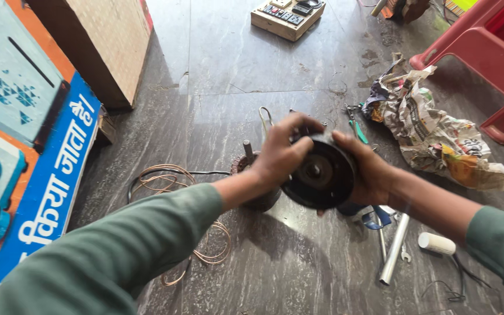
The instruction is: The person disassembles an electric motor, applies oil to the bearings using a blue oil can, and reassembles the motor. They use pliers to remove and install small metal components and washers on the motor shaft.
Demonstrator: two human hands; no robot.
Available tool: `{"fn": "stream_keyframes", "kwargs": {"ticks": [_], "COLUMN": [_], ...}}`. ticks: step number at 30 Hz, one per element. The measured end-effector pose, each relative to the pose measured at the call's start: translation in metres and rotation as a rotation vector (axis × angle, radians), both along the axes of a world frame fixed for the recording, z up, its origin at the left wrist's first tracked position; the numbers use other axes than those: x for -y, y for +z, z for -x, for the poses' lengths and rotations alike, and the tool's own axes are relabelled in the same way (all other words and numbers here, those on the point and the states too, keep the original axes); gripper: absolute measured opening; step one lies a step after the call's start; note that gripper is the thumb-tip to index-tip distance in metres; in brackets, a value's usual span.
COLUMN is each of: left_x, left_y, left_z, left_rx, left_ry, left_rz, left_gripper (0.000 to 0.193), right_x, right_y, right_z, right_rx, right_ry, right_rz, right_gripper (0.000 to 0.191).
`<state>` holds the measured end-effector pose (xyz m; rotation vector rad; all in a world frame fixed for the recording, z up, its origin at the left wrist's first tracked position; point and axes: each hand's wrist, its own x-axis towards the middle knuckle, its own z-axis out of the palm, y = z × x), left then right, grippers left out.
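Motor housing, black, round w/ a central hub, sits at frame centre, held off the floor between both hands. Left hand wraps over its upper-left rim, grip closed on the housing, fingers curled across the top edge. Right hand cups the right side, grip also holding the housing, thumb on the upper rim. Both sleeves green.

Largest items next: printed cardboard box, blue/orange, fills the left edge; a plain brown carton stands at upper left behind it. Red plastic stool at upper right. Crumpled newspaper lies right of centre, near the right hand. Wooden switchboard w/ sockets sits at top centre, well apart. Copper wire coil is spread on the floor at lower left-centre, partly under the left forearm. Rotor w/ shaft stands just behind the left hand, partly hidden. Metal tube lies at lower right below the housing, w/ a white cylinder just beside it. Green-handled pliers lie above the right hand, next to the newspaper.
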<state>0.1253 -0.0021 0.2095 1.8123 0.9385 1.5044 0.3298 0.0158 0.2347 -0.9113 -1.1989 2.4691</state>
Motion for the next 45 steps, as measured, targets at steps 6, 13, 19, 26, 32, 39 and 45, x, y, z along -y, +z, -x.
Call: {"fn": "stream_keyframes", "kwargs": {"ticks": [6, 13, 19, 26, 32, 39, 45], "left_x": [-0.022, -0.05, -0.061, -0.064, -0.062, -0.056, -0.061], "left_y": [0.007, -0.11, -0.167, -0.154, -0.172, -0.154, -0.141], "left_z": [0.078, 0.144, 0.137, 0.153, 0.15, 0.158, 0.162], "left_rx": [0.023, 0.13, 0.277, 0.323, 0.486, 0.442, 0.448], "left_ry": [0.264, 0.799, 0.307, 0.301, 0.174, 0.228, 0.271], "left_rz": [-0.223, 0.499, 1.113, 1.148, 0.887, 1.043, 0.811], "left_gripper": [0.021, 0.016, 0.019, 0.024, 0.029, 0.04, 0.048], "right_x": [-0.03, -0.018, -0.006, -0.017, -0.025, -0.04, -0.043], "right_y": [0.047, 0.051, 0.028, 0.012, 0.007, 0.007, 0.012], "right_z": [0.024, 0.092, 0.135, 0.149, 0.157, 0.155, 0.153], "right_rx": [0.261, 0.72, 0.711, 0.682, 0.671, 0.575, 0.536], "right_ry": [-0.15, -0.05, 0.138, 0.188, 0.284, 0.485, 0.385], "right_rz": [-0.577, -1.224, -1.703, -1.696, -1.677, -1.702, -1.478], "right_gripper": [0.085, 0.11, 0.116, 0.118, 0.127, 0.135, 0.133]}}
